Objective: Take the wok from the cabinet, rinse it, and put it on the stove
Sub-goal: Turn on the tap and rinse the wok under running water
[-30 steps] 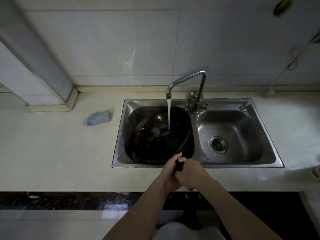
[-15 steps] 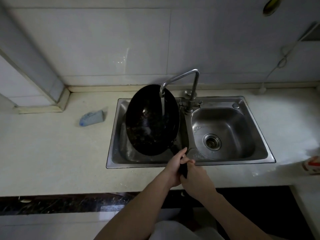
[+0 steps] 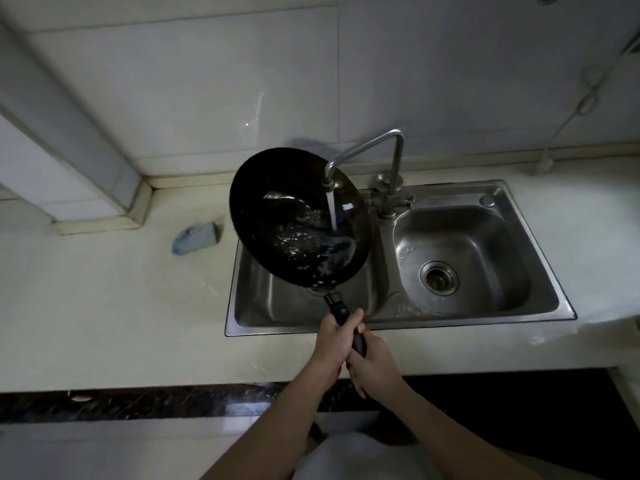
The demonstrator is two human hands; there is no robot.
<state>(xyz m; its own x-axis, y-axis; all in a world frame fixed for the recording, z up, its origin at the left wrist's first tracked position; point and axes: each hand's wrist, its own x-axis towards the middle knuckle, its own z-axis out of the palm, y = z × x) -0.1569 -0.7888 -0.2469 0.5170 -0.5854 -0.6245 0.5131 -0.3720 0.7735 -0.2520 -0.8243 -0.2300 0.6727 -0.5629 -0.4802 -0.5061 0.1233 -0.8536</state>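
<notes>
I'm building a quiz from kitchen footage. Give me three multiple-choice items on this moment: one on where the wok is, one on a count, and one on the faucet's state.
1. The wok is held above:
A) the left basin
B) a stove burner
C) an open cabinet shelf

2. How many hands grip the wok handle?
A) none
B) one
C) two

3. The faucet is:
A) shut off
B) running onto the wok's inside
C) filling a cup

Answers:
1 A: the tilted wok hangs over the left basin of the double sink.
2 C: the left hand and the right hand both curl round the handle.
3 B: the water stream falls from the spout onto the wet inner surface.
</notes>
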